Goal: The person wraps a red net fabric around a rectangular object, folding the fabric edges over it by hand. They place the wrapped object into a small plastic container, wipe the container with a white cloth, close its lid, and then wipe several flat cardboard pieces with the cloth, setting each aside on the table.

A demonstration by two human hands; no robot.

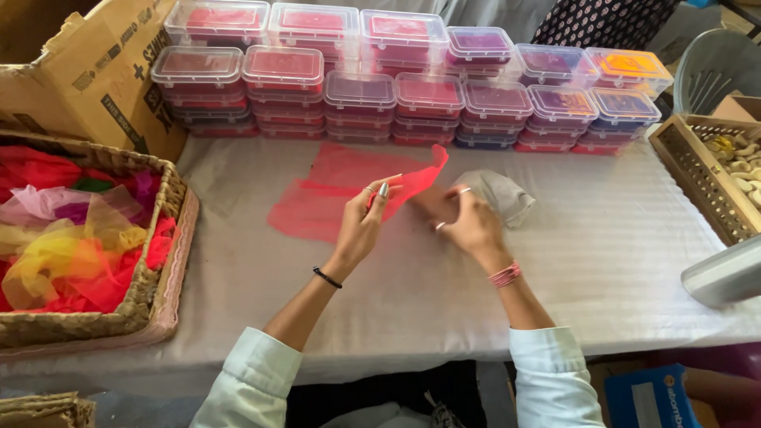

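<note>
- The table (602, 254) under a pale cloth is the work surface, and everything sits around its edges so the middle stays free for the hands.
- A cardboard box (87, 71) stands at the far left corner, with a wicker basket (170, 238) in front of it holding loose net squares in red, yellow, pink and green, in easy reach of the left side.
- Lidded plastic boxes (412, 99) are stacked in rows along the far edge, looks like so they stay out of the way.
- A perforated tray (697, 178) with pale pieces in it sits at the right edge.
- A flat stack of red net (317, 198) lies on the cloth just beyond the hands.
- A small grey pouch (499, 194) rests just beside the right hand.
- The red net piece (420, 178) is held up off the table between both hands, probably to spread it open.
- Left hand (365, 222) is raised, wrist bent back, fingers pinching the net's near edge.
- Right hand (464, 222) is curled lower, fingers closed on the other end of the same piece.
</note>
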